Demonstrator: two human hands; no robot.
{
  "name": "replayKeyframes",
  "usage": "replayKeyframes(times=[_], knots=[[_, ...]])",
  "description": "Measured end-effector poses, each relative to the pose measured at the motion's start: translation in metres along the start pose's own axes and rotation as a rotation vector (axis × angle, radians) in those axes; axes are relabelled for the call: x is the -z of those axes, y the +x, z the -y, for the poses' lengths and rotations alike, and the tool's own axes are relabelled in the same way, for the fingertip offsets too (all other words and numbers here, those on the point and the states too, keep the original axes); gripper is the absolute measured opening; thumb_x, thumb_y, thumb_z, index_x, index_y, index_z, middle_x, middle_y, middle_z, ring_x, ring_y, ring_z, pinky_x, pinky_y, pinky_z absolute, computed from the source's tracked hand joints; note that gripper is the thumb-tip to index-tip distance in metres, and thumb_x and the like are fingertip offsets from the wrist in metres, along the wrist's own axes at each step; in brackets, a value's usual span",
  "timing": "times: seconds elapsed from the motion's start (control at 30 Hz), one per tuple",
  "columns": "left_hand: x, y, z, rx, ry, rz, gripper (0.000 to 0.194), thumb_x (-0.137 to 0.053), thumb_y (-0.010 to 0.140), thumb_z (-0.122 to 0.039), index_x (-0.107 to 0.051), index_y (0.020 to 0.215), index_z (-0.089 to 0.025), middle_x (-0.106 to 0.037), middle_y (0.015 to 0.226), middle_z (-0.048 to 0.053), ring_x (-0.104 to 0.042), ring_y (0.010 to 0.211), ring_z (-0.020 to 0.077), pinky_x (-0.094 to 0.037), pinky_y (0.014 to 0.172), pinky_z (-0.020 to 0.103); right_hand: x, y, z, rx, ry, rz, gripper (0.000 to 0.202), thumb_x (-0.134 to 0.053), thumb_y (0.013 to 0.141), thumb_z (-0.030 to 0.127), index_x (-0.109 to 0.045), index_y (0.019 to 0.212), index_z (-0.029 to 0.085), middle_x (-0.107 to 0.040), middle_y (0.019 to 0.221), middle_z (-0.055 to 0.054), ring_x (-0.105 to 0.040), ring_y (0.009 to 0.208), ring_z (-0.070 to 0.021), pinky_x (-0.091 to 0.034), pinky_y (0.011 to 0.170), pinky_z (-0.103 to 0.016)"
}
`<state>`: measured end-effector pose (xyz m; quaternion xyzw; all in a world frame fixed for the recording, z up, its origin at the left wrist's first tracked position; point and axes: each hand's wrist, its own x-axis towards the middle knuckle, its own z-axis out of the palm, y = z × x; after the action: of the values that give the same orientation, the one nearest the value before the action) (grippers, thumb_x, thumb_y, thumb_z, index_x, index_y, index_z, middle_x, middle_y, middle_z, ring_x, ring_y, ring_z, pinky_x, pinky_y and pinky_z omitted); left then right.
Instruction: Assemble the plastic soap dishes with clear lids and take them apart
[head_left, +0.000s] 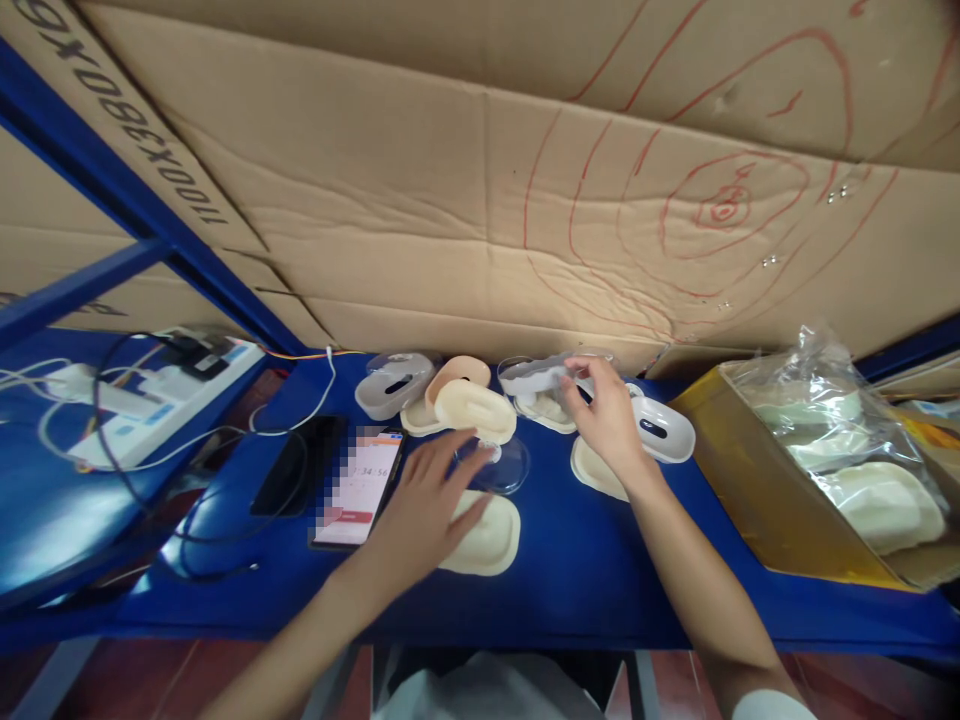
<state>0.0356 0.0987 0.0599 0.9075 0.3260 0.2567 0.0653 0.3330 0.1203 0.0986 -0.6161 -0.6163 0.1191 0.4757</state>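
My left hand (429, 492) hovers with its fingers spread. Under and beside it are a cream oval cover (491, 540) and a clear plastic oval shell (511, 466). A cream oval piece (480, 412) lies just past its fingertips, overlapping a peach oval piece (454, 378). At the back, my right hand (606, 415) has thumb and fingers closed at the end of a whitish oval shell (531, 376); the exact grip is partly hidden. Below my right wrist is another cream oval piece (596, 468), partly covered. A white oval case (664, 430) with a dark slot lies right of that hand.
Another white oval case (394, 387) stands at the back left. A lit phone (367, 490) and a dark phone (300, 465) lie left, near cables and a power strip (172, 395). An open cardboard box (780, 510) with bagged oval pieces stands right. A cardboard wall (420, 200) rises behind.
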Motion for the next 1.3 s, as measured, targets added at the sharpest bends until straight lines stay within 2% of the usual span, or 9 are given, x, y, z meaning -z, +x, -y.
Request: replayKeyframes(times=[0.1,0.2,0.3,0.4,0.53,0.7,0.8,0.97,1.3], knots=[[-0.006,-0.044,-0.012,-0.095,0.053,0.106,0.044,-0.063,0.107,-0.03,-0.06,0.151,-0.028,-0.053,0.163,0.015,-0.059,0.141,0.0373,-0.052,0.114,0.059,0.017,-0.002,0.008,0.044,-0.071,0.035,0.02,-0.06,0.106,0.038,-0.072,0.112,0.024,-0.079,0.112,-0.01,-0.073,0.104,-0.0287,-0.055,0.098,-0.046],[-0.017,-0.069,-0.01,-0.086,0.045,0.127,0.044,-0.062,0.108,-0.024,-0.06,0.152,-0.03,-0.054,0.163,0.014,-0.058,0.143,0.0354,-0.053,0.114,0.059,0.029,-0.019,0.015,0.161,-0.148,0.162,0.018,-0.057,0.11,0.034,-0.072,0.114,0.025,-0.08,0.107,-0.007,-0.075,0.098,-0.0254,-0.055,0.091,-0.042],[-0.025,-0.072,-0.005,-0.105,-0.027,0.146,0.042,-0.06,0.108,-0.02,-0.062,0.149,-0.03,-0.057,0.159,0.013,-0.057,0.145,0.0327,-0.055,0.115,0.057,0.036,-0.055,0.014,0.311,-0.212,0.34,0.02,-0.052,0.113,0.026,-0.071,0.119,0.025,-0.081,0.111,-0.007,-0.077,0.103,-0.0242,-0.056,0.092,-0.041],[-0.03,-0.064,-0.01,-0.167,-0.09,0.198,0.04,-0.06,0.108,-0.018,-0.064,0.146,-0.029,-0.062,0.154,0.012,-0.057,0.147,0.0305,-0.052,0.12,0.058,0.047,-0.097,-0.001,0.324,-0.256,0.438,0.021,-0.054,0.113,0.024,-0.071,0.124,0.026,-0.08,0.118,-0.007,-0.076,0.11,-0.0243,-0.057,0.1,-0.044],[-0.039,-0.052,-0.022,-0.269,-0.097,0.285,0.039,-0.06,0.11,-0.02,-0.062,0.148,-0.027,-0.063,0.154,0.01,-0.054,0.152,0.0284,-0.046,0.128,0.058,0.07,-0.136,-0.041,0.183,-0.429,0.271,0.024,-0.056,0.112,0.03,-0.07,0.131,0.027,-0.075,0.136,-0.011,-0.071,0.128,-0.0298,-0.056,0.106,-0.05],[-0.052,-0.038,-0.028,-0.205,0.049,0.137,0.039,-0.056,0.11,-0.015,-0.066,0.145,-0.029,-0.066,0.152,0.009,-0.059,0.147,0.0298,-0.044,0.128,0.06,0.075,-0.16,-0.078,0.022,-0.528,0.177,0.033,-0.052,0.113,0.04,-0.066,0.14,0.026,-0.07,0.146,-0.014,-0.065,0.139,-0.0326,-0.054,0.111,-0.054],[-0.049,-0.036,-0.03,-0.076,0.038,0.069,0.036,-0.057,0.11,-0.021,-0.066,0.144,-0.03,-0.064,0.154,0.012,-0.062,0.143,0.0293,-0.048,0.124,0.056,0.064,-0.166,-0.078,0.009,-0.529,0.211,0.037,-0.049,0.115,0.038,-0.059,0.148,0.026,-0.067,0.151,-0.014,-0.059,0.147,-0.0316,-0.051,0.115,-0.054],[-0.036,-0.051,-0.025,-0.052,0.039,0.089,0.041,-0.064,0.108,-0.033,-0.062,0.149,-0.029,-0.062,0.156,0.014,-0.063,0.141,0.0345,-0.049,0.119,0.062,0.064,-0.171,-0.073,0.085,-0.52,0.265,0.048,-0.059,0.11,0.044,-0.055,0.155,0.029,-0.067,0.153,-0.014,-0.059,0.147,-0.0347,-0.049,0.116,-0.058],[-0.031,-0.075,-0.014,0.027,-0.007,0.11,0.024,-0.064,0.107,-0.021,-0.07,0.129,-0.027,-0.064,0.15,0.014,-0.061,0.139,0.0355,-0.055,0.109,0.058,0.075,-0.199,-0.071,0.079,-0.552,0.193,0.027,-0.059,0.111,0.032,-0.068,0.136,0.034,-0.073,0.144,-0.009,-0.066,0.138,-0.0351,-0.049,0.109,-0.059]])
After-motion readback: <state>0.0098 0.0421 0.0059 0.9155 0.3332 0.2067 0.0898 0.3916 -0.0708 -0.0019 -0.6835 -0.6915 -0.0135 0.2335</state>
